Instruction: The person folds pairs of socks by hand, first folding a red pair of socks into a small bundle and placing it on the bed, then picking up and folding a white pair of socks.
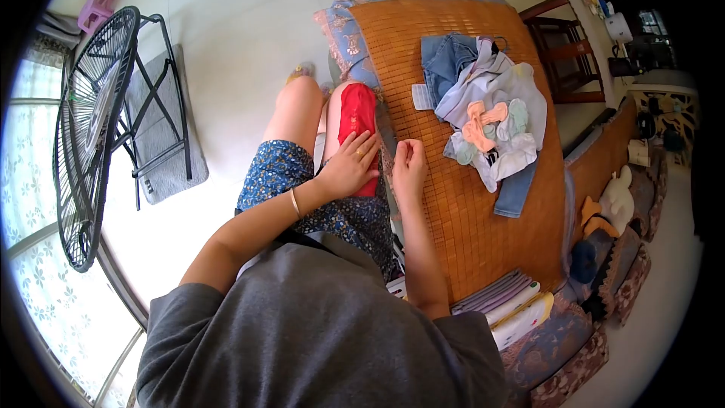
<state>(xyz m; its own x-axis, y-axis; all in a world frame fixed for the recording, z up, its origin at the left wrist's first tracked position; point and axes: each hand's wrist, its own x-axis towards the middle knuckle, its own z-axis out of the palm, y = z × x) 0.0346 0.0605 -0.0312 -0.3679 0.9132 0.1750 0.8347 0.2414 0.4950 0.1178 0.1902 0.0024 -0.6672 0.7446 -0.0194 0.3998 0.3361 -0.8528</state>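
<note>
My left hand [351, 166] lies flat, fingers extended, on a red piece of cloth [357, 111] spread lengthwise over my right thigh. A ring and a bangle are on that hand and wrist. Just to its right, my right hand [409, 166] is raised with its fingers curled and pressed together; whatever they may hold is hidden. Beyond it, on a brown woven mat [461, 234], lies a loose heap of clothes: blue jeans [445, 60], a pale grey garment [483, 83], and small peach [477, 127] and pale green pieces on top.
Folded clothes [502, 298] are stacked at the mat's near edge. A black fan [94, 136] and a folding stand [162, 98] stand on the left. Cushions and a plush toy [618, 200] line the right side. A wooden chair [563, 49] is at the far right.
</note>
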